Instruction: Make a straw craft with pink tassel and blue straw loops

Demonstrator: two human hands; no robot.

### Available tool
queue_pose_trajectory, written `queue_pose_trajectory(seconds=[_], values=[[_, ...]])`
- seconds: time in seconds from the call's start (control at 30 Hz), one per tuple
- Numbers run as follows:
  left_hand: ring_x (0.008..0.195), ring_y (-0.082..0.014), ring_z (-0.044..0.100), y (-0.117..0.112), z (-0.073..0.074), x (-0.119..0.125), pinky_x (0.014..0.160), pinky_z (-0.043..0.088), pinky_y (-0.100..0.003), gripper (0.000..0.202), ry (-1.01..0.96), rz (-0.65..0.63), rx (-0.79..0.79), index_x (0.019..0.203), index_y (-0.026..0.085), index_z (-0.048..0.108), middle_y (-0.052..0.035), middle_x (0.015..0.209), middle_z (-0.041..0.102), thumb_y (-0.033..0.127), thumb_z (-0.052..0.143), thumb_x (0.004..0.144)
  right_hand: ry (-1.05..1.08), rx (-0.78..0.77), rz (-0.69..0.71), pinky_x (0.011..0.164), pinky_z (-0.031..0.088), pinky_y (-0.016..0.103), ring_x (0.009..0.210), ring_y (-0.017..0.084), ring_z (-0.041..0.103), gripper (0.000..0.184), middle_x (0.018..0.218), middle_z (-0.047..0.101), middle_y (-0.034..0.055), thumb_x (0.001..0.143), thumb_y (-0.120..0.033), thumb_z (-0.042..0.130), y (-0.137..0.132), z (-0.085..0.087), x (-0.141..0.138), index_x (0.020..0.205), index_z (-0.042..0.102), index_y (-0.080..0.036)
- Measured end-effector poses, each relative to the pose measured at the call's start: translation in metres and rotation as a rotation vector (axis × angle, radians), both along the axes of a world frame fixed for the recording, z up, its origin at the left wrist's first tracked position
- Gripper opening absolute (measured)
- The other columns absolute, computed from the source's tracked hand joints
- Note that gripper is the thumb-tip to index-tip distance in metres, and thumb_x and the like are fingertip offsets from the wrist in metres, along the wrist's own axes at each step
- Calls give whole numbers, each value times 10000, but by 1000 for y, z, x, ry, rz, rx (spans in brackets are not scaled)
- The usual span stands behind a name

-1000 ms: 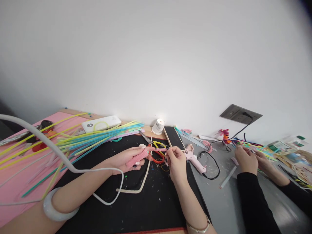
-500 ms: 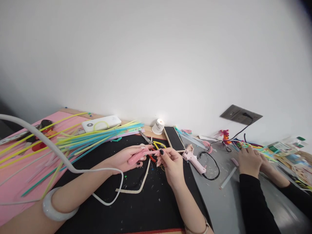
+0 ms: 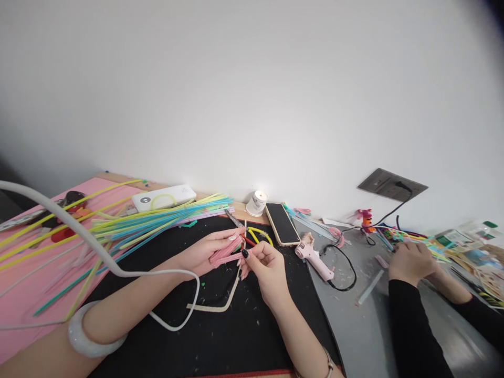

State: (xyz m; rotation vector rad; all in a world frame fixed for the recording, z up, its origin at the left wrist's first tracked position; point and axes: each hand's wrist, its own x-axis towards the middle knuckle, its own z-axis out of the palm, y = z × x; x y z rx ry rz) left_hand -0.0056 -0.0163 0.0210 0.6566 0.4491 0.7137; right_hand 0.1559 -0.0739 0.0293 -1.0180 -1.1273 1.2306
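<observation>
Phone (image 3: 282,224): laid at four o'clock from the cup (image 3: 255,206).
Power bank (image 3: 177,196): set at nine o'clock from the cup.
Figure (image 3: 367,222): placed at two o'clock from the gun (image 3: 314,258).
Outlet (image 3: 378,180): entered by a plug (image 3: 402,185).

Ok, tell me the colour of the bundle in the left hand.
The bundle is pink, best seen in the head view.

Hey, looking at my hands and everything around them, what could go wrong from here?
The white cable passes in front of the left arm, so a quick move could snag it.

The pink strips are held up between the left hand and the right hand; a loose grip might let one slip.

The glue gun lies close to the phone; if hot, its tip could mark it.
</observation>
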Motion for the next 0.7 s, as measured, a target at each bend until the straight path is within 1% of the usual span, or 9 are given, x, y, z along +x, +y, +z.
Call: queue_pose_trajectory(seconds=[0.17,0.3,0.37,0.47,0.6,0.7], values=[[1120,-193,571,1,-7,2,1011,396,-338,404,-6,-10,71,1268,169,604,-98,1104,674,166,630,865,-60,13,-30,473,490,240,432,104,551,271,582,656,-3,766,-385,730,1,-2,1,669,572,-187],[1166,-206,565,3,-14,3,1022,392,-333,437,-18,-28,108,1304,177,575,-111,1153,677,185,629,870,-111,39,-72,467,473,238,444,103,524,276,557,604,-21,767,-398,725,2,-4,1,677,564,-193],[1212,-215,542,3,-15,3,1041,379,-337,441,-11,-31,121,1310,180,569,-117,1214,660,190,624,873,-138,54,-94,450,447,232,443,100,499,270,547,567,-34,767,-403,720,3,-4,0,686,566,-196],[1291,-228,478,3,-14,3,1074,348,-345,436,25,-25,144,1303,189,576,-115,1332,598,210,628,870,-189,86,-130,427,389,219,458,95,455,242,576,533,-37,775,-386,707,3,-4,-1,696,578,-197],[1342,-229,426,2,-12,4,1106,312,-347,420,81,-4,160,1266,210,608,-101,1408,539,238,656,850,-269,183,-188,527,397,238,582,120,481,178,666,552,-11,801,-310,681,4,-5,-2,699,590,-195],[1367,-240,393,2,-10,4,1122,294,-361,412,88,6,170,1239,213,631,-102,1430,515,250,678,832,-307,214,-210,588,408,256,643,140,500,162,691,545,-5,815,-284,666,5,-7,-2,705,581,-200]])
